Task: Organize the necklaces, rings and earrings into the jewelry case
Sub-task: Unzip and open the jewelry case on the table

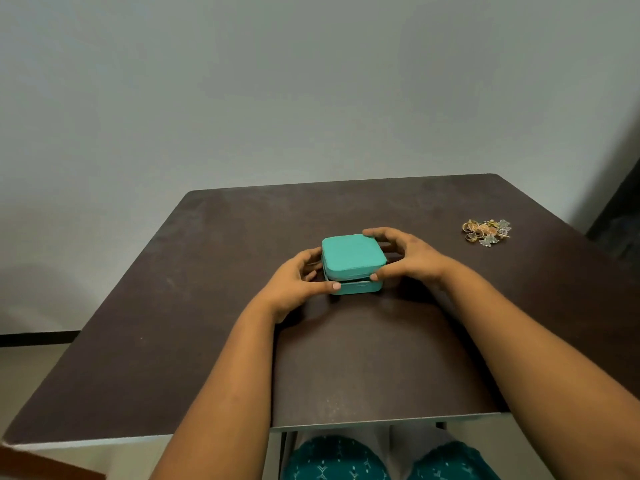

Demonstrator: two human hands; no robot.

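A small teal jewelry case (353,258) sits in the middle of the dark table (173,306). Its lid is raised a little at the front, showing a thin gap above the base. My left hand (294,282) grips the case's left side, thumb at the front corner of the base. My right hand (405,254) grips the lid from the right, fingers curled over its far corner and thumb at the front right edge. A heap of gold and silver jewelry (486,232), rings and earrings tangled together, lies at the far right of the table, apart from both hands.
The table stands against a plain grey wall (277,81). Its near edge (381,420) is just above my knees. A dark doorway or piece of furniture (620,209) shows at the right.
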